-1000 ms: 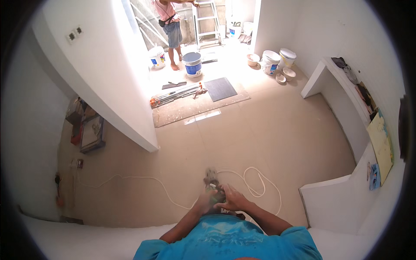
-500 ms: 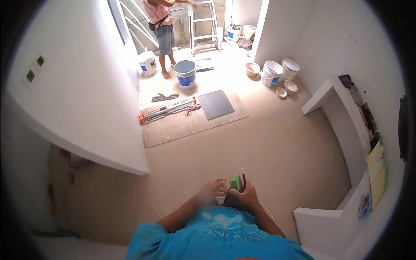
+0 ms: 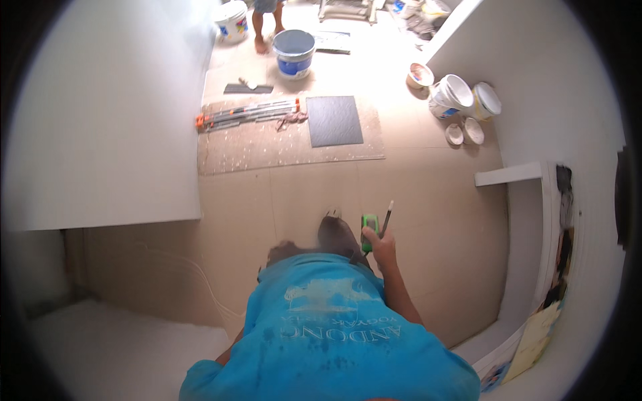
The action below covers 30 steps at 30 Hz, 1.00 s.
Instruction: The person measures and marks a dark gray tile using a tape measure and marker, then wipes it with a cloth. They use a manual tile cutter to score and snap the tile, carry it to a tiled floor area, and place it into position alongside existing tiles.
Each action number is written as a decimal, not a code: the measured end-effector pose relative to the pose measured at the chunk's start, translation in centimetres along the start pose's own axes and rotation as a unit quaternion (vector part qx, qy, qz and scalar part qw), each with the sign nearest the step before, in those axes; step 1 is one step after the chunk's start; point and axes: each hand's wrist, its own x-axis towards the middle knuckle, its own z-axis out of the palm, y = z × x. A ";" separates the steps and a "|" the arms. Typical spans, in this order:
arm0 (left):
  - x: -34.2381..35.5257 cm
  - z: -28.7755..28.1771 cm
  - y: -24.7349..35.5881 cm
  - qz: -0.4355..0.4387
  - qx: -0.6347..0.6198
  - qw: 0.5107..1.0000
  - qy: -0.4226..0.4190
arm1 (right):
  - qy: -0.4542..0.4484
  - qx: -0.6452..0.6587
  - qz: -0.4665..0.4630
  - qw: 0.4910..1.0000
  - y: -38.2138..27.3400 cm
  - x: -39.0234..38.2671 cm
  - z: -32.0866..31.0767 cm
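In front of my right hip, my right hand (image 3: 384, 250) is closed around a green and black tape measure (image 3: 368, 230). The same hand grips a slim dark pencil or marker (image 3: 387, 217), its pale tip pointing up and away from me. My left hand is out of sight; only a bit of the left forearm (image 3: 229, 346) shows beside my blue shirt. One of my legs is stretched forward over the beige tiled floor (image 3: 301, 194). Beyond it, a dark square tile (image 3: 334, 121) lies on a speckled board (image 3: 267, 150).
A long metal-railed tool with orange ends (image 3: 251, 113) rests on the board. Behind it stands a blue and white bucket (image 3: 294, 63), near another person's bare legs (image 3: 259, 30). More buckets (image 3: 449, 97) line the right wall. A low white partition (image 3: 511, 175) juts out at right.
I have stepped forward, bringing the board and partition closer. My left hand has left the tape measure and dropped out of view. My right hand keeps its hold.
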 end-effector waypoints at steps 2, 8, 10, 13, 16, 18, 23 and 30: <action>-2.6 1.4 0.8 -0.031 -0.032 0.999 -0.016 | -0.047 -0.019 -0.005 0.999 -3.0 4.6 -0.7; -8.1 3.7 6.1 -0.078 -0.101 0.991 -0.034 | -0.141 -0.100 -0.039 0.984 -9.7 15.5 0.0; -8.5 4.0 9.0 -0.078 -0.108 0.990 -0.038 | -0.156 -0.071 -0.028 0.985 -11.2 18.5 1.4; -7.6 3.7 14.0 -0.056 -0.105 0.992 -0.052 | -0.141 -0.089 -0.027 0.986 -13.3 21.8 3.0; -5.7 2.8 19.3 -0.024 -0.103 0.992 -0.065 | -0.131 -0.059 0.006 0.990 -15.4 23.9 4.6; -4.0 1.4 22.8 0.002 -0.097 0.993 -0.067 | -0.131 -0.038 0.039 0.990 -16.6 24.8 5.4; 0.6 -5.4 32.5 0.094 -0.093 0.991 -0.013 | -0.124 -0.047 0.038 0.990 -19.9 28.0 6.7; 3.4 -11.1 42.3 0.145 -0.117 0.982 0.030 | -0.127 -0.049 0.065 0.989 -23.1 33.4 7.2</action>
